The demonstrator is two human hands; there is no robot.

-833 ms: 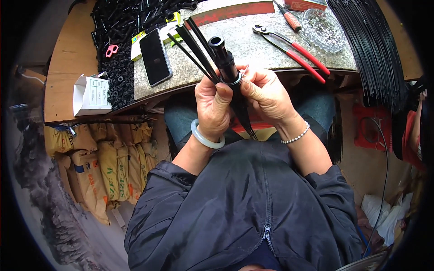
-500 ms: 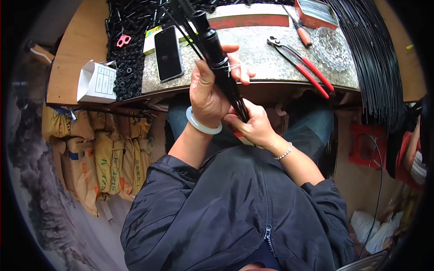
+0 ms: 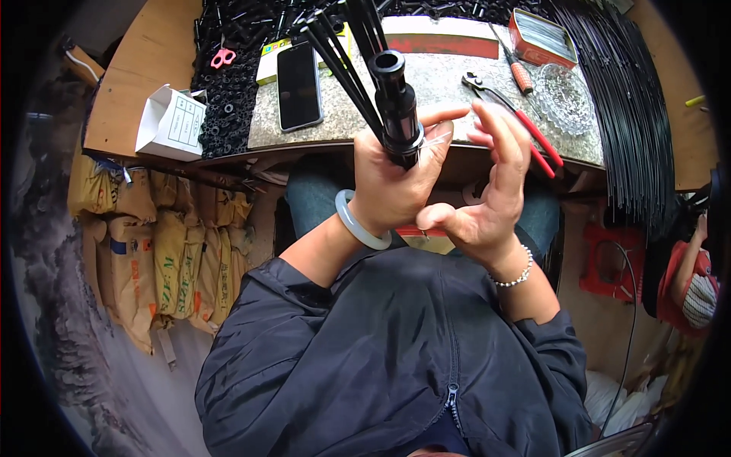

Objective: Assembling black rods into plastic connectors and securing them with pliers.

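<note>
From the head view, your left hand (image 3: pixel 392 183) clenches the black tube assembly (image 3: pixel 397 107) upright above the stone-topped bench (image 3: pixel 449 84), while your right hand (image 3: pixel 487 194) hovers just beside it, fingers spread, gripping nothing.

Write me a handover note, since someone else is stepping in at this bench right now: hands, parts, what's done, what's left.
Left hand: closed around a black tube assembly with thin black rods fanning out of it, held upright over the bench edge.
Right hand: open, fingers spread beside the tube, holding nothing; a thin clear strand runs from the tube's metal collar toward it.
On the stone slab: red-handled pliers, a phone, a glass dish, a red tin. Loose black parts lie left, long black rods right.
Done: rods sit in the tube.
Left: cannot tell whether the collar is fastened.
</note>
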